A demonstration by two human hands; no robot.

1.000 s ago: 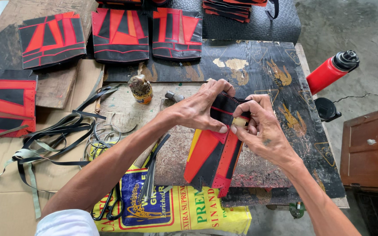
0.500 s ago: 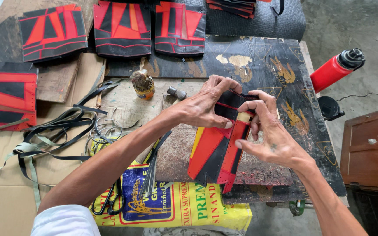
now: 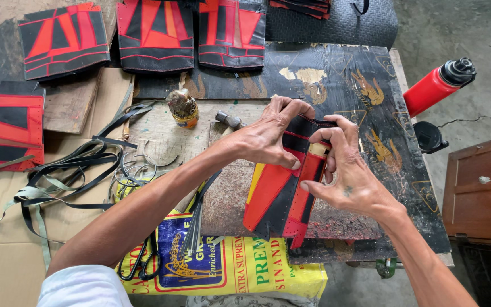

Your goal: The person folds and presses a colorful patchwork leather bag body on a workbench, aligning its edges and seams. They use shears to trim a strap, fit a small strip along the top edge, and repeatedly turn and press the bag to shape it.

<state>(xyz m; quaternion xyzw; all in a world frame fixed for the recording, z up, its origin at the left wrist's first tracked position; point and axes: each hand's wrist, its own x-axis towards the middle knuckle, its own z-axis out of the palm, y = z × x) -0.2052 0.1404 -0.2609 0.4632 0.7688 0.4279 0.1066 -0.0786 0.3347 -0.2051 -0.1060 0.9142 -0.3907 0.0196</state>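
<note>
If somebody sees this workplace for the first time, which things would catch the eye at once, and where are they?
In the middle, the left hand and right hand together grip a red, black and yellow stitched panel over the worn workbench. Three similar red-and-black panels lie in a row along the far edge. A red bottle with a black cap lies at the right side, and a tangle of black straps lies at the left.

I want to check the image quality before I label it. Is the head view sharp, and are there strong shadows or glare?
Head view: soft, even daylight, with only faint shadows under the left hand and right hand; the red-and-black panel they hold is sharp; mild shine on the red bottle and the dark patterned board; no motion blur; straight edges bend slightly near the corners.
</note>
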